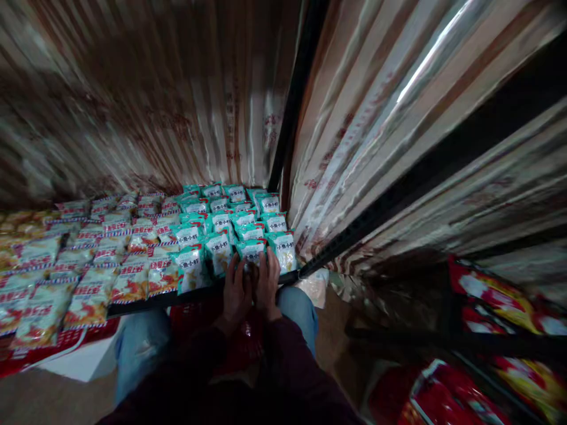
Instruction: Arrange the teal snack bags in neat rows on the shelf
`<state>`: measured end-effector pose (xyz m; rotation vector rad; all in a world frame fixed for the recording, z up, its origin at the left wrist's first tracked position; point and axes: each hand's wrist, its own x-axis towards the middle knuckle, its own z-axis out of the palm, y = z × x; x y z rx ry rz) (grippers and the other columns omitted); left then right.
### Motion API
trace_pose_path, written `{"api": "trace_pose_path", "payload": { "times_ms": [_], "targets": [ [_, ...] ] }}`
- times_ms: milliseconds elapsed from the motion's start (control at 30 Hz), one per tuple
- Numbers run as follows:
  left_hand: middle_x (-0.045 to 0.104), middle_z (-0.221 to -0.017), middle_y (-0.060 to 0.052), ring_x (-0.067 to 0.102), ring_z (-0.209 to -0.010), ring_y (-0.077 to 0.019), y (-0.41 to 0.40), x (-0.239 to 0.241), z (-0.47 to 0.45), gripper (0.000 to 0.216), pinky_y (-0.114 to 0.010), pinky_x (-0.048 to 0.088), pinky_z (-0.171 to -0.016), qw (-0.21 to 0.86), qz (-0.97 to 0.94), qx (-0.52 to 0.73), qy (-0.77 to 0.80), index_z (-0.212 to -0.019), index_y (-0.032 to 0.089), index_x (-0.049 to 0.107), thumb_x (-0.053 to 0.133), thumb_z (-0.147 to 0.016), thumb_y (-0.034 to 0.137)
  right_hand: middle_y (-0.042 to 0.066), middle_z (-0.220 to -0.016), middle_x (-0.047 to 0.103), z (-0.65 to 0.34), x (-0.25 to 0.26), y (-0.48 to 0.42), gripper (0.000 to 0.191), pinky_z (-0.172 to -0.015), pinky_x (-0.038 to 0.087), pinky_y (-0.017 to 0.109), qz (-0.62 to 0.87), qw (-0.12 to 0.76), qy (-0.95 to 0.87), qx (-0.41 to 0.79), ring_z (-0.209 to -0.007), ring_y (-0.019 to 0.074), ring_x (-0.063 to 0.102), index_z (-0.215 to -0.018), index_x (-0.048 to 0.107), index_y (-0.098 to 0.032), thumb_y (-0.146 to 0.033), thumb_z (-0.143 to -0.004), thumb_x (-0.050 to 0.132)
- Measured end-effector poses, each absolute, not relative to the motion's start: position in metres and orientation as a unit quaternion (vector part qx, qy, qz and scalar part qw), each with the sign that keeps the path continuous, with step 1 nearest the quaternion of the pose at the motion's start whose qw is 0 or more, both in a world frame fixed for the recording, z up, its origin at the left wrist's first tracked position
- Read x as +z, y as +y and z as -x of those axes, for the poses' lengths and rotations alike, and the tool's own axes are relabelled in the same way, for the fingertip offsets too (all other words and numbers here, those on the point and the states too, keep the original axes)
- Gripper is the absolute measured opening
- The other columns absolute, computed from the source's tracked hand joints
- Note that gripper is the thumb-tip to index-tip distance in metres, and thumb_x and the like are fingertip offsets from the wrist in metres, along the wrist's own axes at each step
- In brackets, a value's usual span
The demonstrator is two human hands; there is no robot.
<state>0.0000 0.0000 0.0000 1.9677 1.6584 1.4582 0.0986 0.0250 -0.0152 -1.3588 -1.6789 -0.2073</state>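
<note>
My left hand and my right hand are close together at the front edge of a shelf. Their fingers are closed around the lower part of a teal and white snack packet, and the thumbs come near each other. The hands hide the packet's lower end. Matching snack packets stand in rows behind it, with a teal packet on the left and another teal packet on the right. Further left lie white and red snack packets in overlapping rows.
A dark metal post rises at the shelf's back corner, beside ribbed sheeting. A dark bar slants away to the right. Red baskets stand below the shelf. Red and yellow bags lie at far right.
</note>
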Motion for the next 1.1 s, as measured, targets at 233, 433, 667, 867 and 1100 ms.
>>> {"api": "trace_pose_path", "payload": {
  "times_ms": [233,433,667,867,1100],
  "targets": [
    [0.041,-0.145,-0.016,0.041,-0.135,-0.0233,0.007,0.0,0.0,0.039,-0.044,0.042,-0.107,0.104,-0.687,0.483,0.532,-0.134,0.019,0.043,0.039,-0.095,0.021,0.011,-0.156,0.024,-0.104,-0.009,0.021,0.056,-0.108,0.036,0.053,0.555,0.437,-0.706,-0.042,-0.144,0.0277,0.022,-0.151,0.017,-0.028,-0.022,-0.098,0.035],
    [0.038,-0.146,-0.017,0.036,-0.138,-0.0251,0.004,0.001,-0.002,0.043,-0.047,0.039,-0.109,0.082,-0.67,0.498,0.545,-0.137,0.019,0.038,0.041,-0.095,0.021,0.009,-0.157,0.023,-0.101,-0.018,0.023,0.058,-0.112,0.031,0.055,0.563,0.44,-0.699,-0.03,-0.146,0.0257,0.018,-0.152,0.014,-0.029,-0.02,-0.098,0.034],
    [0.038,-0.146,-0.016,0.038,-0.136,-0.0251,-0.001,-0.001,-0.004,0.038,-0.046,0.042,-0.106,0.075,-0.688,0.479,0.54,-0.133,0.02,0.046,0.037,-0.096,0.02,0.011,-0.157,0.021,-0.103,-0.021,0.019,0.061,-0.11,0.033,0.056,0.553,0.445,-0.703,-0.036,-0.146,0.0265,0.016,-0.152,0.008,-0.027,-0.022,-0.098,0.035],
    [0.041,-0.144,-0.015,0.042,-0.133,-0.0247,0.004,-0.007,-0.006,0.037,-0.046,0.044,-0.105,0.086,-0.694,0.469,0.54,-0.131,0.02,0.049,0.036,-0.096,0.02,0.012,-0.158,0.019,-0.104,-0.017,0.019,0.06,-0.109,0.035,0.057,0.555,0.449,-0.699,-0.035,-0.146,0.028,0.016,-0.153,0.007,-0.027,-0.025,-0.099,0.035],
    [0.036,-0.146,-0.016,0.039,-0.136,-0.0256,-0.004,-0.009,-0.004,0.039,-0.045,0.044,-0.105,0.058,-0.694,0.473,0.54,-0.133,0.022,0.048,0.041,-0.095,0.017,0.011,-0.159,0.018,-0.105,-0.014,0.015,0.059,-0.109,0.036,0.057,0.555,0.453,-0.698,-0.018,-0.146,0.0279,0.015,-0.152,0.012,-0.028,-0.023,-0.099,0.035]
  ]
}}
